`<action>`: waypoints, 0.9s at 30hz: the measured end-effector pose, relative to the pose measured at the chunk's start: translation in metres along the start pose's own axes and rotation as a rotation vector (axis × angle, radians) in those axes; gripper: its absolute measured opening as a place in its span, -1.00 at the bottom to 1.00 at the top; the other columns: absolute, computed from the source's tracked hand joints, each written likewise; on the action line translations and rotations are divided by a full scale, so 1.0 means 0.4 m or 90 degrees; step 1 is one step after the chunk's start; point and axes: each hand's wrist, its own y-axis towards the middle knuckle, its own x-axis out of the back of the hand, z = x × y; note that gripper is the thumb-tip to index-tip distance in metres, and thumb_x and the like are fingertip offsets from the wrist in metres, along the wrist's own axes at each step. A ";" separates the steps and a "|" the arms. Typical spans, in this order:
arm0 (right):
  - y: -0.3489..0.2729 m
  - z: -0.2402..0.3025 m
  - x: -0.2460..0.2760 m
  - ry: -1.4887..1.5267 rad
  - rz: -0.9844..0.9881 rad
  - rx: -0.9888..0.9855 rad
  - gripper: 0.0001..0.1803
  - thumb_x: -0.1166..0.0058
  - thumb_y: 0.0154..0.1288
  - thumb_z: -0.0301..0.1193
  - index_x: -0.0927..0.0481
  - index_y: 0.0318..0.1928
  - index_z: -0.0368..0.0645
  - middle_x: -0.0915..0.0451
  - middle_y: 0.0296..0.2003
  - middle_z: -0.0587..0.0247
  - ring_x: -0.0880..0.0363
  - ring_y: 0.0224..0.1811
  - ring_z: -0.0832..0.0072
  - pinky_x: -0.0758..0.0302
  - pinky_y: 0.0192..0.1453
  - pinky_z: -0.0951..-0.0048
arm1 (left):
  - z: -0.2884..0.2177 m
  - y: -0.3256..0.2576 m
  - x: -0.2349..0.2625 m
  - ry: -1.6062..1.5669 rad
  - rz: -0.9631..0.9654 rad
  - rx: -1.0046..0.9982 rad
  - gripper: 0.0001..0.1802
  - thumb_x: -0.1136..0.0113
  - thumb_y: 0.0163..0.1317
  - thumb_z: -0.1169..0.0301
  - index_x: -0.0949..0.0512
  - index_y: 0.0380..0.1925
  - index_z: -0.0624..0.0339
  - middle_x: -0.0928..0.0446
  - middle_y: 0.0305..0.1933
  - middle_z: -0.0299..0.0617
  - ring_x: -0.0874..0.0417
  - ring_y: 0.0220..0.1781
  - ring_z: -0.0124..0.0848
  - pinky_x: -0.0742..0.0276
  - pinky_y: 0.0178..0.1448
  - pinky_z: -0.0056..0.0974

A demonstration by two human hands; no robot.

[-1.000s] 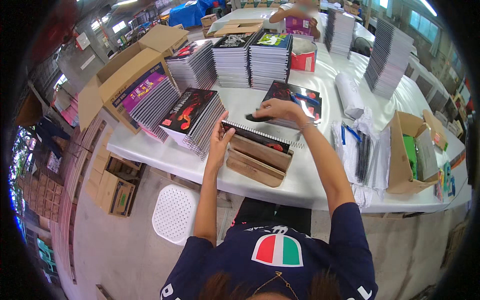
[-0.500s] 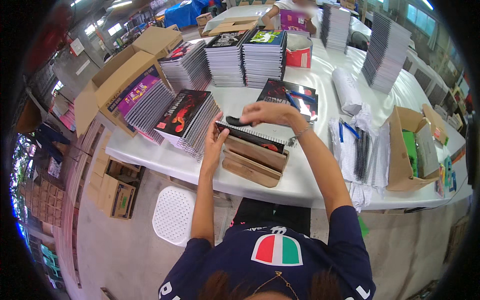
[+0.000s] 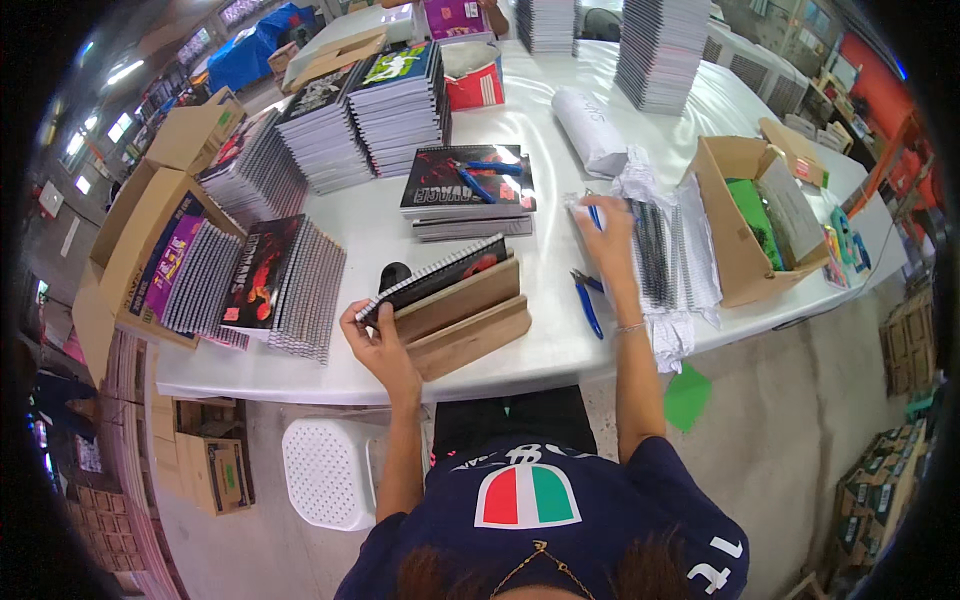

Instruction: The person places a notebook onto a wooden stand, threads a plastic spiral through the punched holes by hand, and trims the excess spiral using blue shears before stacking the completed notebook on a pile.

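My left hand (image 3: 380, 345) is closed round the near left end of a black spiral-bound notebook (image 3: 440, 278), thumb in front. The notebook leans, coil edge up, in a slotted wooden stand (image 3: 468, 335). Behind its left end lies a black curved object (image 3: 394, 274), too small to name. My right hand (image 3: 610, 240) is closed at the left side of white wrapping that bears black binding coils (image 3: 655, 255). A blue handle of pliers shows at its fingers; the rest is hidden. Other blue-handled pliers (image 3: 587, 303) lie on the table, left of my right forearm.
Blue-handled pliers (image 3: 488, 175) rest on a notebook pile (image 3: 465, 222). Stacks of notebooks (image 3: 400, 115) and an open carton (image 3: 160, 250) stand left. A carton (image 3: 745, 220) is on the right, a white wrapped roll (image 3: 590, 130) behind. A white stool (image 3: 325, 475) stands below the table edge.
My right hand has left the black object by the notebook and moved right to the pliers beside the coils. My left hand keeps its hold on the notebook. The view has shifted right.
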 end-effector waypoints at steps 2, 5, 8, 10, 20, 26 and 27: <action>-0.003 -0.099 0.065 -0.148 -0.004 -0.068 -0.66 -0.22 0.15 -0.35 -0.62 -0.06 -0.18 -0.58 -0.12 -0.06 -0.48 0.01 0.02 -0.36 0.15 0.11 | -0.041 -0.028 -0.019 -0.028 0.038 0.052 -0.72 -0.17 0.27 0.59 -0.37 -0.04 0.26 -0.32 -0.12 -0.26 -0.37 -0.08 -0.48 -0.31 0.13 -0.38; 0.019 -0.201 0.073 -0.259 0.049 -0.045 -0.50 -0.22 0.18 -0.19 -0.54 0.06 -0.20 -0.53 -0.05 -0.14 -0.45 0.04 -0.04 -0.33 0.17 0.04 | -0.048 -0.033 -0.016 -0.041 0.082 0.065 -0.65 -0.17 0.28 0.59 -0.37 0.05 0.26 -0.35 -0.01 -0.22 -0.39 -0.03 -0.48 -0.29 0.16 -0.39; 0.023 -0.231 0.027 -0.339 0.113 0.014 -0.18 -0.25 0.11 0.04 -0.35 0.27 -0.17 -0.38 0.14 -0.23 -0.38 0.14 -0.09 -0.24 0.26 -0.02 | -0.062 -0.029 -0.007 -0.040 0.095 0.040 -0.59 -0.17 0.27 0.59 -0.36 0.11 0.27 -0.38 0.05 -0.20 -0.41 0.02 -0.47 -0.30 0.19 -0.38; 0.022 -0.234 -0.001 -0.393 0.098 -0.012 -0.14 -0.28 0.08 0.05 -0.32 0.29 -0.17 -0.32 0.19 -0.23 -0.35 0.17 -0.09 -0.24 0.27 -0.03 | -0.065 -0.020 0.004 -0.025 0.123 0.020 -0.58 -0.17 0.27 0.59 -0.38 0.13 0.28 -0.41 0.07 -0.18 -0.44 0.04 -0.46 -0.31 0.20 -0.37; -0.191 0.204 0.133 0.012 0.385 -0.113 -0.48 -0.17 0.26 -0.22 -0.44 0.16 -0.21 -0.40 0.00 -0.18 -0.34 0.05 -0.02 -0.25 0.17 0.02 | -0.059 0.021 0.045 0.032 0.201 0.029 -0.68 -0.18 0.24 0.60 -0.49 0.02 0.30 -0.56 -0.09 -0.17 -0.55 0.01 -0.44 -0.39 0.17 -0.36; -0.350 0.103 0.068 -0.367 0.207 -0.100 -0.14 -0.22 0.20 -0.10 -0.15 0.39 -0.18 -0.24 0.25 -0.19 -0.20 0.24 -0.12 -0.10 0.32 -0.09 | -0.076 0.029 0.067 0.063 0.229 0.061 -0.80 -0.18 0.25 0.57 -0.54 -0.12 0.34 -0.64 -0.15 -0.10 -0.61 -0.03 -0.41 -0.47 0.14 -0.31; -0.356 0.090 0.065 -0.377 0.188 -0.111 -0.10 -0.23 0.19 -0.09 -0.11 0.41 -0.18 -0.21 0.28 -0.19 -0.18 0.26 -0.14 -0.08 0.33 -0.11 | -0.074 0.030 0.069 0.062 0.228 0.056 -0.81 -0.20 0.25 0.53 -0.56 -0.14 0.32 -0.65 -0.17 -0.11 -0.63 -0.06 -0.40 -0.47 0.11 -0.32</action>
